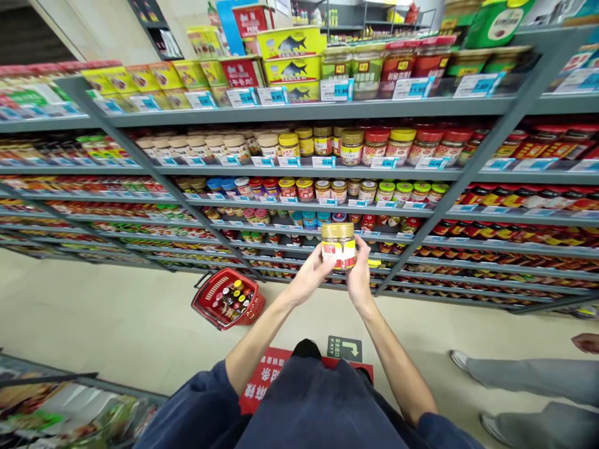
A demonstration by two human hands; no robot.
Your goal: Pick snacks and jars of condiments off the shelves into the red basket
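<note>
A glass jar [339,247] with a gold lid and a red, white and yellow label is held upright in front of the shelves. My left hand [311,272] grips its left side, the thumb across the lower label. On the opposite side, my right hand [359,272] is closed around the jar, fingers partly hidden behind it. Beyond the jar, shelves [299,171] carry rows of lidded jars. One similar gold-lidded jar [352,147] stands on an upper shelf, above the one in my hands.
A red shopping basket [255,307] with several jars inside sits on the floor at left. Another person's legs [528,380] and hand [587,342] are at right. A red floor mat [262,380] and an exit sign [345,348] lie below. Packaged goods [65,415] occupy the lower left.
</note>
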